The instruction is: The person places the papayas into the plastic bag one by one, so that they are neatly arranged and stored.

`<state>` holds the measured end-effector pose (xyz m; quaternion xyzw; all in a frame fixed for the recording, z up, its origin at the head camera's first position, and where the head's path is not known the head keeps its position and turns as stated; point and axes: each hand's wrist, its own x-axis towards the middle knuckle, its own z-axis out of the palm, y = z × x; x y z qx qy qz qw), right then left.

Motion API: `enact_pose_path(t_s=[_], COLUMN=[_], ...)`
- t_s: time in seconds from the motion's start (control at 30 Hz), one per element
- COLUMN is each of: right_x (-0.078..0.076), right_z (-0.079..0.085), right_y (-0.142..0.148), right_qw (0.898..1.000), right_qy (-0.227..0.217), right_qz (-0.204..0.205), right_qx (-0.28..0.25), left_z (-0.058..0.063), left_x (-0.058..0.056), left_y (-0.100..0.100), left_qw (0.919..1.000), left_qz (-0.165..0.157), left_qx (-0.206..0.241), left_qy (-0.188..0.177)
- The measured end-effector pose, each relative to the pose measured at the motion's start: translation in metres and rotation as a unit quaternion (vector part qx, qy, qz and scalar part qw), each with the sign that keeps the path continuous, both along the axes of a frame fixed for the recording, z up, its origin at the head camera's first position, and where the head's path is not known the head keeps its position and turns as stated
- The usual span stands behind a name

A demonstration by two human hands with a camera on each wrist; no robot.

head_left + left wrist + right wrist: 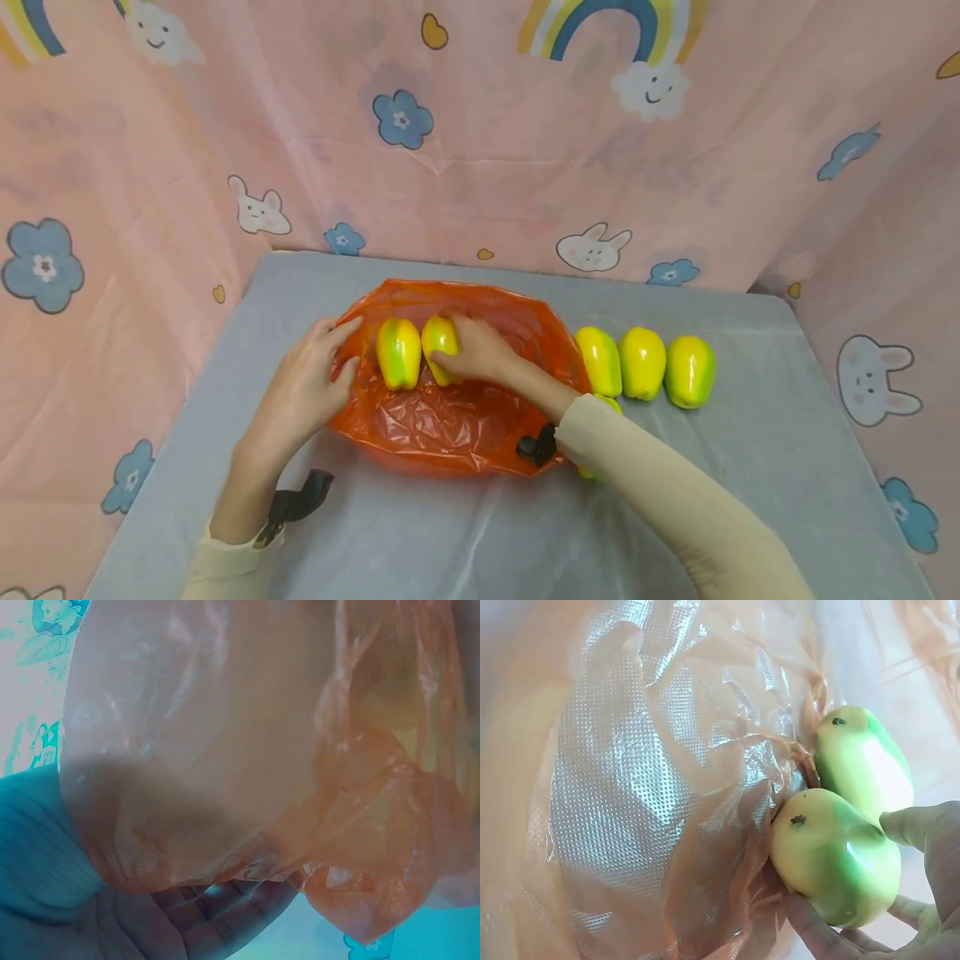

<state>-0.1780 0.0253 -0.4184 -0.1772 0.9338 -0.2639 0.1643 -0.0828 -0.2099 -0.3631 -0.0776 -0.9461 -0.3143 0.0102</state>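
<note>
A crinkled orange-red plastic bag lies with its mouth spread wide on the grey table. Inside it, two yellow-green mangoes sit side by side. My right hand reaches in and grips the right mango, thumb on one side and fingers on the other; in the right wrist view this is the nearer mango. The left mango stands beside it, untouched by the hand. With my left hand I hold the bag's left rim; in the left wrist view the film covers part of that hand.
Right of the bag, a row holds a left mango, a middle mango and a right mango. More yellow-green fruit shows partly behind the right sleeve. A pink patterned curtain surrounds the grey table.
</note>
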Motion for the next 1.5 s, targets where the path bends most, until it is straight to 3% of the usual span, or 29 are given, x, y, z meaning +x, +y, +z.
enact_pose_path(t_s=[0.53, 0.8, 1.07, 1.5], right_x=[0.003, 0.006, 0.004, 0.017], right_z=[-0.001, -0.002, 0.004, 0.028], right_y=[0.009, 0.005, 0.005, 0.007], right_qw=[1.000, 1.000, 1.000, 0.999], right_qy=[-0.007, -0.023, -0.030, -0.033], right_qz=[0.011, -0.002, -0.008, 0.006], right_qx=[-0.024, -0.019, 0.002, 0.023], left_z=[-0.001, 0.000, 0.001, -0.001], left_x=[0.000, 0.002, 0.000, 0.001], left_y=[0.000, -0.001, 0.000, 0.003], left_qw=[1.0000, 1.0000, 0.9999, 1.0000], left_qz=[0.000, -0.004, -0.002, -0.003], left_qx=[-0.002, -0.004, -0.008, -0.005], left_qy=[0.007, 0.007, 0.006, 0.008])
